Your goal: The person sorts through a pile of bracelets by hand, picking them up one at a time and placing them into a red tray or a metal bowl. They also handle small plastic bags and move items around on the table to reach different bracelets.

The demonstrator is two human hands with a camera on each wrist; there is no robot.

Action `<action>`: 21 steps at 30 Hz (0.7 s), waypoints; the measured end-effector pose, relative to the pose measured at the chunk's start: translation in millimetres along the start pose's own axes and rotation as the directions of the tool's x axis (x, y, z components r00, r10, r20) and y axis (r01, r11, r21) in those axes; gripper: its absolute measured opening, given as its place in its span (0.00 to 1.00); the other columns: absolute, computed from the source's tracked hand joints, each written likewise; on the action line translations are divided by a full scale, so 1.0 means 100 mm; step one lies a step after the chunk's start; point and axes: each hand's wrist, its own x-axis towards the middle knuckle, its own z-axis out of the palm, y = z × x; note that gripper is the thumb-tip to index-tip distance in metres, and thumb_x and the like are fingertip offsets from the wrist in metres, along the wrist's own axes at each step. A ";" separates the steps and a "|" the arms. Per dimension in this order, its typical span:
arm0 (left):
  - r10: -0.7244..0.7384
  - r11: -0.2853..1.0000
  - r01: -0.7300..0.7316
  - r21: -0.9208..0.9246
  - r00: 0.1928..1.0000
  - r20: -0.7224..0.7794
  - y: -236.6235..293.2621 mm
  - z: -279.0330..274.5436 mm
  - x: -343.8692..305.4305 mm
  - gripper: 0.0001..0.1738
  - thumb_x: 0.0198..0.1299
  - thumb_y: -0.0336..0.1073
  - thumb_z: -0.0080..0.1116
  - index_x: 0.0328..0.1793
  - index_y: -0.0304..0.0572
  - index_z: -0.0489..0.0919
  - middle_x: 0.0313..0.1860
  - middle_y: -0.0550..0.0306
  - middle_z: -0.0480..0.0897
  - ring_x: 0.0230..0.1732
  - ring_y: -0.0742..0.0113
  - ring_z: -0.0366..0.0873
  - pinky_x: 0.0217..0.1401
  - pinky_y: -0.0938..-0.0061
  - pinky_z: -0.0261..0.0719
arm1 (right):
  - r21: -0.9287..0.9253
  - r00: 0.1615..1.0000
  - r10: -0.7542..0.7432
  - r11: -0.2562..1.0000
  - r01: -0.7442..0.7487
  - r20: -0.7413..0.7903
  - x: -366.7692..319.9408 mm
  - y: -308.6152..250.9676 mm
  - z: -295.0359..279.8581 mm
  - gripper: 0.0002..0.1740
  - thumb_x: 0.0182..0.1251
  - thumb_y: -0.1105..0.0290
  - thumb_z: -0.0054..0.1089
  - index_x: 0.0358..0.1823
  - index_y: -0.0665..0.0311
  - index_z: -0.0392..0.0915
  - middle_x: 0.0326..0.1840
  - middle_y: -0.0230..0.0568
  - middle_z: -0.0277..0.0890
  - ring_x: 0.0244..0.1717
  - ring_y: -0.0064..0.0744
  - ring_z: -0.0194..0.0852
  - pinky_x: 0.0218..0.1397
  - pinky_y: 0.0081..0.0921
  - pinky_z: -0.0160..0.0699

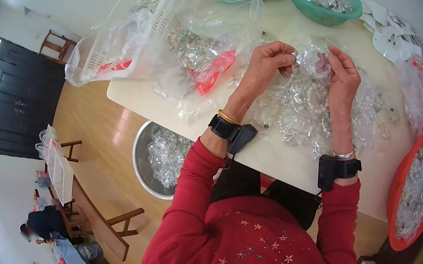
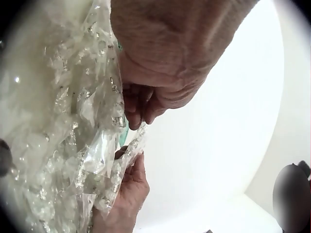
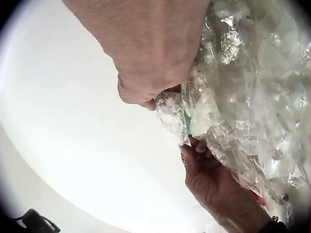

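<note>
Over the table, the left hand (image 1: 268, 67) pinches one edge of a clear plastic packet (image 1: 313, 60) between thumb and fingers. The right hand (image 1: 344, 80) grips the packet's opposite side, with thumb and fingers bent at its edge. Shiny small pieces show through the film of the packet (image 3: 171, 116) in the right wrist view. Below both hands spreads a heap of similar clear packets (image 1: 301, 112). To the left lies a clear bag of small green and amber-coloured pieces (image 1: 188, 48), with a red plastic strip (image 1: 215, 73) beside it.
Two green baskets (image 1: 325, 15) of packets stand at the table's far side, near a white plastic crate (image 1: 165, 6). A red basin (image 1: 392, 217) is at the right. A metal basin (image 1: 137, 162) sits below the table's (image 1: 135, 94) left edge. Another person (image 1: 50, 223) is farther off.
</note>
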 end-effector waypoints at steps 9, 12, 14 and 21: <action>0.023 0.995 -0.022 0.099 1.000 -0.014 -0.05 -0.03 -0.01 0.07 0.55 0.28 0.56 0.39 0.34 0.79 0.28 0.59 0.81 0.26 0.75 0.75 0.31 0.82 0.72 | -0.180 0.999 0.049 0.983 -0.046 0.008 -0.05 -0.02 0.03 0.12 0.62 0.71 0.56 0.45 0.71 0.77 0.31 0.36 0.78 0.30 0.22 0.75 0.32 0.16 0.70; 0.035 0.998 -0.037 0.054 0.999 0.035 -0.04 -0.02 -0.01 0.08 0.54 0.28 0.56 0.39 0.33 0.79 0.27 0.59 0.81 0.26 0.75 0.75 0.30 0.82 0.72 | -0.281 0.996 0.057 0.959 -0.038 0.061 -0.04 -0.01 0.02 0.12 0.61 0.70 0.58 0.43 0.70 0.78 0.30 0.35 0.78 0.27 0.20 0.73 0.31 0.15 0.68; 0.039 0.997 -0.040 0.061 0.999 0.024 -0.02 -0.03 -0.02 0.08 0.54 0.28 0.56 0.39 0.34 0.80 0.27 0.59 0.81 0.26 0.75 0.75 0.31 0.82 0.72 | -0.324 0.994 0.070 0.945 -0.039 0.084 -0.03 -0.01 -0.02 0.12 0.61 0.69 0.59 0.42 0.70 0.79 0.29 0.34 0.78 0.26 0.20 0.72 0.30 0.15 0.67; 0.036 0.997 -0.039 0.064 0.998 0.051 0.01 0.01 -0.04 0.07 0.54 0.28 0.56 0.39 0.34 0.80 0.27 0.60 0.80 0.26 0.76 0.74 0.30 0.83 0.72 | -0.325 0.997 0.076 0.942 -0.081 -0.029 -0.06 0.02 0.03 0.12 0.60 0.69 0.59 0.42 0.69 0.79 0.29 0.34 0.78 0.25 0.19 0.70 0.29 0.15 0.66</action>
